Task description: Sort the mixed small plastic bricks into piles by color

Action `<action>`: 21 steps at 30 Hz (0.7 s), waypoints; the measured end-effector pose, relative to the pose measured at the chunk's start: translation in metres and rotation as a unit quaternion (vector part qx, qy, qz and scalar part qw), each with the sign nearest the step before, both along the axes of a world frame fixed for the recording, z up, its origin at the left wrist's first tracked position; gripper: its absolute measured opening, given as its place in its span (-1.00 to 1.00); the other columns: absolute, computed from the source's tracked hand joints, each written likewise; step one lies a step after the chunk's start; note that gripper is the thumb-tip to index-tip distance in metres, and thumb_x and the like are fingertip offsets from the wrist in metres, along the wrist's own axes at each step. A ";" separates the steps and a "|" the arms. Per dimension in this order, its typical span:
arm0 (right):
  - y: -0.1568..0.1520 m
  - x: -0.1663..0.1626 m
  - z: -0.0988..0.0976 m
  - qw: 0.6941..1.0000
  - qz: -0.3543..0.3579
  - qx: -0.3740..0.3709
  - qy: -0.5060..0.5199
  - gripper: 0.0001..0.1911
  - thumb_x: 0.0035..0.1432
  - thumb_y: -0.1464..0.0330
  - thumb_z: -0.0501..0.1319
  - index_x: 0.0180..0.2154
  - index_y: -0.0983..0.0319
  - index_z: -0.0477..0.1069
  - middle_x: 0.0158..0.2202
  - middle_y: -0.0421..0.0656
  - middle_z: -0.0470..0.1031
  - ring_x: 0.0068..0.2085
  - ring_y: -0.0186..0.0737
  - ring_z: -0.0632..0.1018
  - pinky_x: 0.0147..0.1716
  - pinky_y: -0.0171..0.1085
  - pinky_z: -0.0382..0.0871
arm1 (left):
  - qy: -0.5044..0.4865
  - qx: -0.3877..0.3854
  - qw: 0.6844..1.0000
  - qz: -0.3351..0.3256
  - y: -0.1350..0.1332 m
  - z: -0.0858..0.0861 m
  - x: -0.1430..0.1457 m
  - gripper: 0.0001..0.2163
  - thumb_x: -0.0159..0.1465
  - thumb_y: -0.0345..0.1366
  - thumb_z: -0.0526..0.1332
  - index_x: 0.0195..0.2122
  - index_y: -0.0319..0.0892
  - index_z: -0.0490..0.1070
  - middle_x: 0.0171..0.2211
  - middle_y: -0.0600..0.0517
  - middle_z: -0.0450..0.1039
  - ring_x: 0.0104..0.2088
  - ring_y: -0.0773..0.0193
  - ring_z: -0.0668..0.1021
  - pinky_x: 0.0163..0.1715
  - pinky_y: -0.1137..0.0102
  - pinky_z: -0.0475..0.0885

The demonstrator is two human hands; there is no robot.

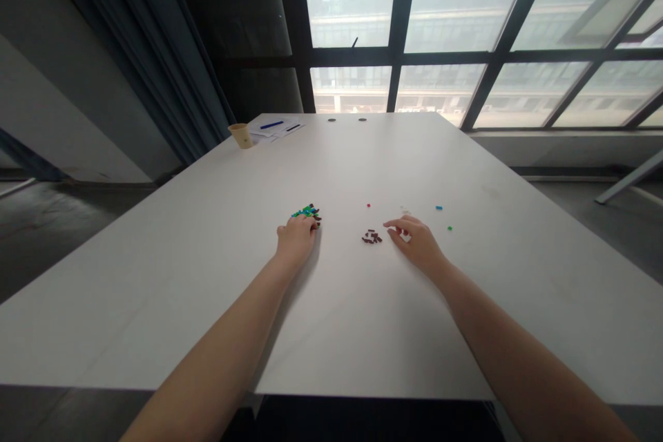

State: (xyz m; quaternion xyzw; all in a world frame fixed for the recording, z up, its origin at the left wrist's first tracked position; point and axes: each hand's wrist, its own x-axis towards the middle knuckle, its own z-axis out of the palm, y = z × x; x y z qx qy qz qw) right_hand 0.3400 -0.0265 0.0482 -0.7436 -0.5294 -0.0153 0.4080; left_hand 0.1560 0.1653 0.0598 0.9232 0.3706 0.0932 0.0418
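On the white table, my left hand rests at the near edge of a mixed pile of small toy bricks, green, blue and dark brown. Its fingers are curled down, and what lies under them is hidden. Just right of a small heap of dark brown bricks is my right hand. Thumb and forefinger are apart there, with nothing visible between them. Some white or clear pieces lie just beyond its fingers.
A single red piece lies between the hands, farther off. To the right are a blue brick and a green piece. A paper cup and papers with a blue pen stand at the far left.
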 end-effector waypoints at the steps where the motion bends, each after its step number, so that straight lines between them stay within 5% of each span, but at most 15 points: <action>1: 0.000 0.000 0.000 1.000 0.001 0.000 0.000 -0.79 0.06 0.41 0.10 -0.29 0.20 0.48 -0.50 -0.19 0.34 -0.41 -0.29 0.35 -0.34 -0.28 0.24 | -0.001 0.000 1.000 -0.001 0.000 0.000 0.000 -0.75 0.21 -0.32 -0.03 -0.29 -0.12 0.44 -0.17 -0.07 0.45 -0.13 0.07 0.42 -0.26 0.26 0.29; 7: -0.001 0.000 0.002 1.000 0.002 -0.006 0.004 -0.79 0.06 0.41 0.09 -0.29 0.21 0.48 -0.50 -0.19 0.34 -0.41 -0.30 0.34 -0.35 -0.29 0.24 | -0.040 -0.028 0.999 0.010 0.005 -0.002 0.003 -0.77 0.23 -0.31 -0.04 -0.30 -0.16 0.41 -0.29 -0.09 0.48 -0.23 0.10 0.47 -0.29 0.29 0.30; 11: -0.001 -0.002 0.003 1.000 0.005 -0.007 0.002 -0.78 0.06 0.42 0.09 -0.29 0.22 0.48 -0.51 -0.19 0.35 -0.41 -0.30 0.34 -0.34 -0.29 0.24 | -0.176 -0.135 0.974 -0.046 0.004 -0.001 0.006 -0.83 0.20 -0.32 0.02 -0.31 -0.19 0.38 -0.31 -0.05 0.47 -0.31 0.23 0.48 -0.27 0.35 0.33; 16: 0.000 -0.003 0.004 1.000 0.006 -0.008 0.005 -0.79 0.06 0.41 0.09 -0.29 0.21 0.48 -0.50 -0.18 0.36 -0.41 -0.29 0.35 -0.33 -0.27 0.25 | -0.342 -0.338 0.867 -0.132 -0.023 0.011 0.012 -0.81 0.09 -0.23 0.20 -0.30 -0.19 0.41 -0.32 -0.02 0.47 -0.29 0.27 0.48 -0.23 0.37 0.36; 21: 0.001 -0.004 0.003 1.000 0.007 -0.007 0.002 -0.79 0.05 0.41 0.11 -0.29 0.20 0.48 -0.49 -0.18 0.37 -0.39 -0.28 0.37 -0.32 -0.27 0.25 | -0.368 -0.514 0.760 -0.152 -0.053 0.019 0.014 -0.74 -0.03 -0.16 0.32 -0.36 -0.21 0.51 -0.45 0.01 0.45 -0.39 0.32 0.44 -0.28 0.38 0.33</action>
